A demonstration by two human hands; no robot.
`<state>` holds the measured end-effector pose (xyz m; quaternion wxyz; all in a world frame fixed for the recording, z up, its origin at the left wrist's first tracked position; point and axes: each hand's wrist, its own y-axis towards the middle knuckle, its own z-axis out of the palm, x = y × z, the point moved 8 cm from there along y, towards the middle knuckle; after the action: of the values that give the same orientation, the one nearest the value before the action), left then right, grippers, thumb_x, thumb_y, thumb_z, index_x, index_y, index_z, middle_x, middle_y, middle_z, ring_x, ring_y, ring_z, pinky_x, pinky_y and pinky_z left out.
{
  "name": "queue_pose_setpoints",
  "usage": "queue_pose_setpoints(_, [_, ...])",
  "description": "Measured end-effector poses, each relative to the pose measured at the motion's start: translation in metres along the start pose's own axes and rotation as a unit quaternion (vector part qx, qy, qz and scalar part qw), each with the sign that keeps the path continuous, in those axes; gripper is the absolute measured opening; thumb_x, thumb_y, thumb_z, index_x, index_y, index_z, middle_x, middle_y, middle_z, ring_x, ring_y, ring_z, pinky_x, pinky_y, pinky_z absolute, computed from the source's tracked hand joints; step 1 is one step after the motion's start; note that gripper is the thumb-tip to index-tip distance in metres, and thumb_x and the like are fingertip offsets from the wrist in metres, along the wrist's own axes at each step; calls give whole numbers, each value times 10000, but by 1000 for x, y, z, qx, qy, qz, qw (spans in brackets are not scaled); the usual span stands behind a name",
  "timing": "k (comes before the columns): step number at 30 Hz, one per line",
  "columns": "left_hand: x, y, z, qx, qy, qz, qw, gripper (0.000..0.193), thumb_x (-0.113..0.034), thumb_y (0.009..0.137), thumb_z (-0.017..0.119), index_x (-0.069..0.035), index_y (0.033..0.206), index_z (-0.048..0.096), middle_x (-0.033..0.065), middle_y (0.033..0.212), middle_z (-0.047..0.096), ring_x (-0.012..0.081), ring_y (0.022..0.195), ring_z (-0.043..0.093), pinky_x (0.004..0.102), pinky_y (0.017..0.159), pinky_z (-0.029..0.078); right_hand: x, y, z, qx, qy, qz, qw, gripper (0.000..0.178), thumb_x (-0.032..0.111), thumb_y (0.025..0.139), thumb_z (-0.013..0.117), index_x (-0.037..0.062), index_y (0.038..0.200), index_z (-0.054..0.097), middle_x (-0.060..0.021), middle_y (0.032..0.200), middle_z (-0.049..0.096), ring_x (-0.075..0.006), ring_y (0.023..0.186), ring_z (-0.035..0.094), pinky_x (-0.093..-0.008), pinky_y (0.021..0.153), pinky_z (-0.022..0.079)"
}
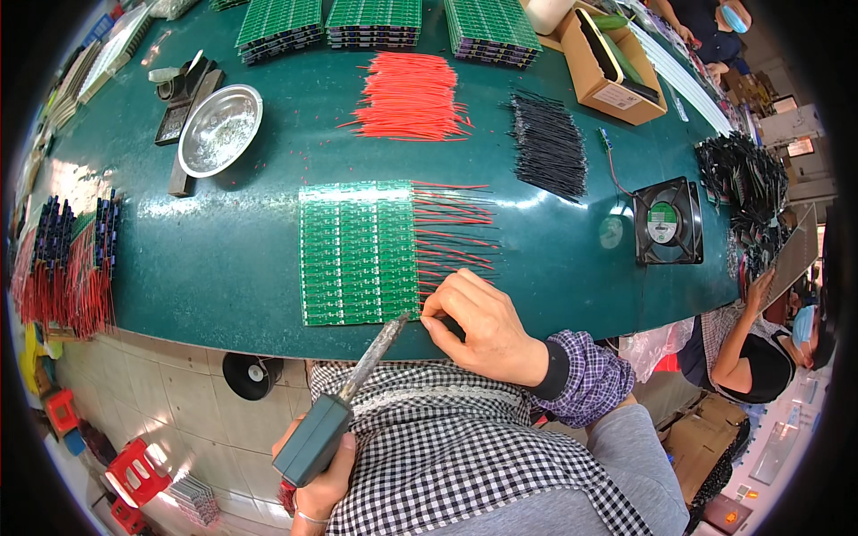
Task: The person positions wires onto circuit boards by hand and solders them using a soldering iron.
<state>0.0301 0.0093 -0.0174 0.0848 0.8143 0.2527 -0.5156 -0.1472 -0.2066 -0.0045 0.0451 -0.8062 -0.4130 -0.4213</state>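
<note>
Your left hand (325, 489), at the bottom of the frame left of center, is wrapped around the handle of a soldering iron (313, 438). The iron points up and to the right, its tip at the lower right corner of the green circuit board panel (357, 259); whether it touches is too small to tell. Your right hand (487, 326), just below the center of the frame, has thumb and index finger pinched together beside that same corner. You cannot tell from this view whether a wire sits between those fingers.

The panel lies flat on the green table (206, 241) in the middle of the frame, near your edge. Red and black wires (451, 208) stick out to the right along its right edge. Above it, at upper center, you have a pile of red wires (409, 96), with a pile of black wires (550, 147) to its right. A metal bowl (219, 134) sits tilted at upper left, and a square black fan (668, 221) stands at right. Stacked green boards (374, 22) line the top of the frame, near an open cardboard box (626, 98) at upper right.
</note>
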Motion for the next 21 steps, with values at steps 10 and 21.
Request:
queue_pose_setpoints(10, [-10,31,-29,-138,-50,43,988,349,33,756,768,42,1094,677,126,971,688,202,771,646,302,662,509,2,3,-5,16,6,8,1000,119,31,843,709,38,888,599,-79,842,568,-268,777,573,-377,684,489])
queue_pose_setpoints(21, [-19,194,-105,-329,-85,56,939,267,46,876,688,92,1138,665,93,924,682,76,572,500,228,504,379,-13,88,-74,-41,-124,-55,990,111,30,858,702,35,879,594,-97,866,575,-307,817,579,-404,714,488])
